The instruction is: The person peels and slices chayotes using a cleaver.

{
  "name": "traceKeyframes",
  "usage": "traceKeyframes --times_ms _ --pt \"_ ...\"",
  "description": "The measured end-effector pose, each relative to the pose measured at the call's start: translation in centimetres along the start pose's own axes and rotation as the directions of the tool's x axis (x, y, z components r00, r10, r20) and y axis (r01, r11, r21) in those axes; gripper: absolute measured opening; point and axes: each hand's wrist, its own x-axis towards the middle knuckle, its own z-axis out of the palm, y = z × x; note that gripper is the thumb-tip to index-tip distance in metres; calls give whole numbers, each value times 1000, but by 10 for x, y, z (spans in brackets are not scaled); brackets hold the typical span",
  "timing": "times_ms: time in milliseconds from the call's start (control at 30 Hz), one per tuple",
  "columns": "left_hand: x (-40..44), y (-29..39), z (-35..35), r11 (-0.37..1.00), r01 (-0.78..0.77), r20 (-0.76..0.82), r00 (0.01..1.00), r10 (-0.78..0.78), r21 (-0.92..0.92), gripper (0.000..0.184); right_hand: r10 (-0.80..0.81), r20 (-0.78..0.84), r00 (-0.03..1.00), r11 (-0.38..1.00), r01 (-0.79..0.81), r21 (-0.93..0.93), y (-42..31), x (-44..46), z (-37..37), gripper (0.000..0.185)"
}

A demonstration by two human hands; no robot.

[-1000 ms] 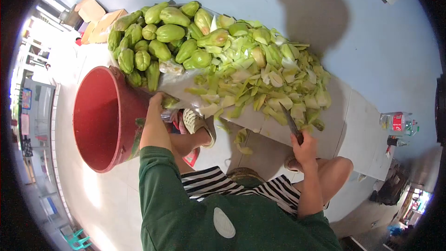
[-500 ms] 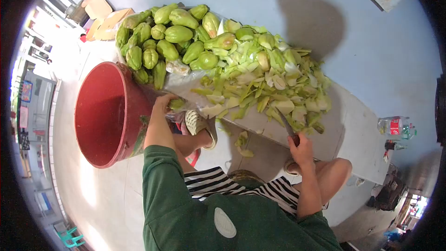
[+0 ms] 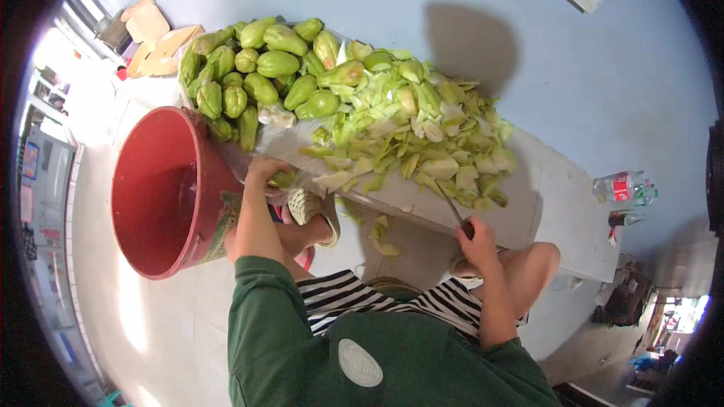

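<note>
My left hand [image 3: 264, 169] is closed around a green chayote [image 3: 281, 179], mostly hidden by the fingers, low beside the red bucket. In my right hand [image 3: 477, 245] is a knife [image 3: 450, 203], gripped by its dark handle. Its blade points up and left toward a heap of cut chayote peels and pieces [image 3: 422, 136]. To the left of that heap lie several whole green chayotes [image 3: 277, 64], piled on clear plastic.
A large red bucket [image 3: 154, 196] stands tilted in view at my left. Plastic bottles [image 3: 622, 188] are at the right on the pale ledge [image 3: 562, 203]. An open cardboard box [image 3: 162, 49] sits at the upper left. Peels [image 3: 383, 237] lie on the floor between my feet.
The camera view has turned slightly, shifting the bucket, pile and bottles left in the picture. Both hands keep their grips; the left hand has moved slightly away from the bucket rim.
</note>
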Motion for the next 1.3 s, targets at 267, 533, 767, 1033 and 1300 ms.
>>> traceKeyframes --times_ms 267,533,767,1033,1300 --pt "-113 69 -19 838 -385 4 908 420 -387 56 107 -30 994 944 -92 318 -66 -59 9 34" --pt "-156 127 34 342 -65 212 673 709 -938 53 -117 -467 877 979 181 94 -156 -60 -5 22" --pt "-176 154 58 206 -54 153 493 856 -977 53 -311 -587 747 929 369 -23 -221 -4 -34 26" --pt "-180 156 59 276 -61 220 455 863 -959 60 -425 -603 675 870 489 -67 -208 31 -19 25" --pt "-158 172 62 319 -117 194 588 785 -940 61 -526 -589 614 771 637 -24 -227 26 -48 24"
